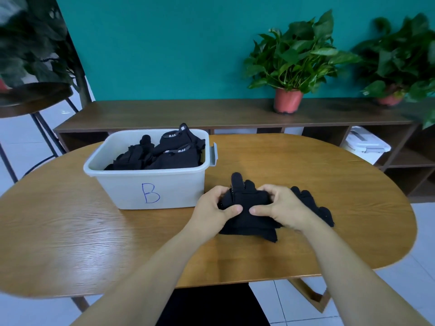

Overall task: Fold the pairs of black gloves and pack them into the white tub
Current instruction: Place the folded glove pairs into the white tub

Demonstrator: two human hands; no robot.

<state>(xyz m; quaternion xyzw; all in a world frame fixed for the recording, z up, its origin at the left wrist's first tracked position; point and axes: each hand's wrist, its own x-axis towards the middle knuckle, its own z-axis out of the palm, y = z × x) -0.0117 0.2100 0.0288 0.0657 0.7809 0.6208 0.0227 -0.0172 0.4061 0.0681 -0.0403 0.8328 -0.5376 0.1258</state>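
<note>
Inside white tub (122, 184), gloves (174, 158), left hand (211, 208), right hand (280, 208) clutching pair (247, 200)

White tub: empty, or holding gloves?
Holding gloves. The white tub has black gloves piled inside, one cuff poking above the rim.

Left hand (213, 208), right hand (280, 207) grip gloves (244, 200), thumbs nearly touching.

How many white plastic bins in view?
2. The white tub marked B stands on the table, gloves inside; a lidded white bin sits in the shelf unit, right-hand compartment. More could be hidden in the shelf.
</note>
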